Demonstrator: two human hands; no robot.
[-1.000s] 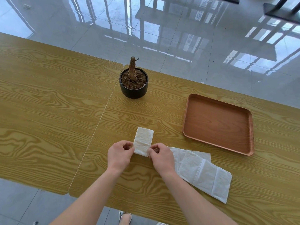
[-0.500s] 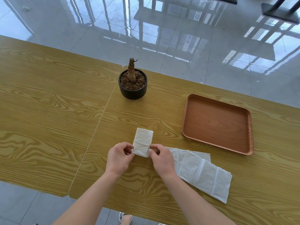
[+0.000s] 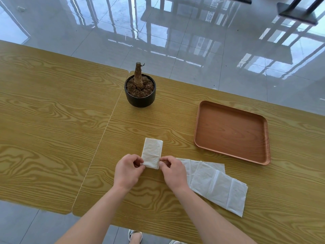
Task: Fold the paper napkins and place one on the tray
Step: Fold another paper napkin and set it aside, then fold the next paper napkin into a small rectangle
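Observation:
A small folded white napkin [image 3: 152, 152] lies on the wooden table [image 3: 52, 120], a narrow rectangle pointing away from me. My left hand [image 3: 127, 170] pinches its near left corner and my right hand [image 3: 173, 170] pinches its near right corner. To the right of my right hand a pile of unfolded white napkins [image 3: 218, 185] lies flat, partly hidden under that hand. A brown wooden tray [image 3: 232, 132] with nothing in it sits farther right and back.
A black pot with a cut brown stem in soil [image 3: 140, 88] stands behind the folded napkin. A seam between two tabletops [image 3: 105, 131] runs to the left of my hands. Glossy tiled floor lies beyond the far table edge.
Both hands hold the same pinch on the napkin's near corners. The near edge looks slightly more gathered between my fingers; nothing else has moved.

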